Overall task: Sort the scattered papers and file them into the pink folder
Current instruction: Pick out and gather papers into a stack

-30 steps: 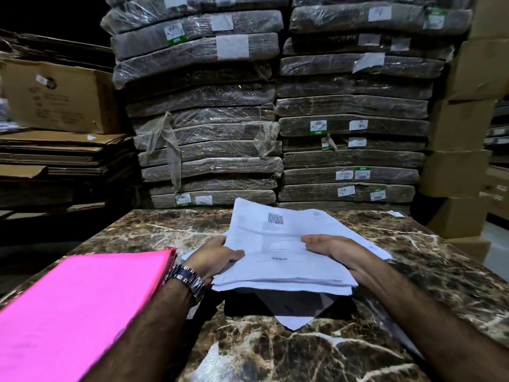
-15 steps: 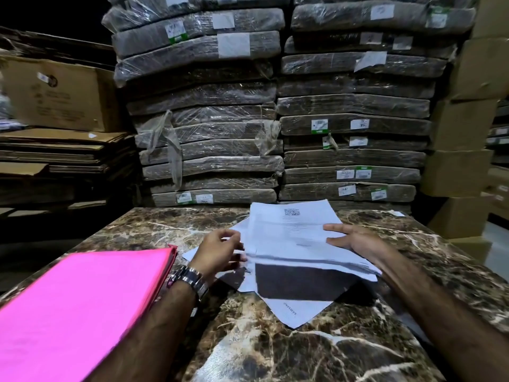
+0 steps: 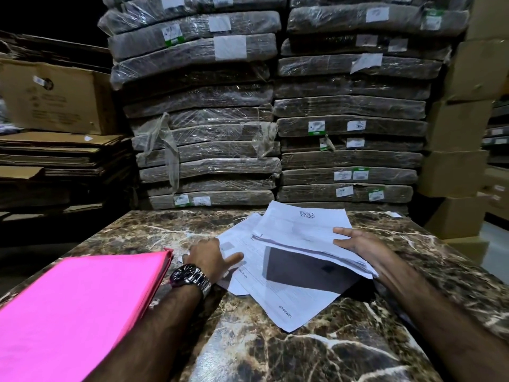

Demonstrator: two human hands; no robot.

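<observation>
While the fingers of the right hand are gripping a stack of papers by its 3 o'clock edge and holding it raised, with the lower ones hidden underneath, those of the left hand are lying straight and pressing on the loose sheets, grasping nothing. These sheets are lying crooked on the tabletop, under the stack and toward 6 o'clock. The pink folder is lying closed at 8 o'clock from the papers, just beside the left wrist. I am judging that the gathering is only partly done: squaring the pile, opening the folder and filing are all remaining.
</observation>
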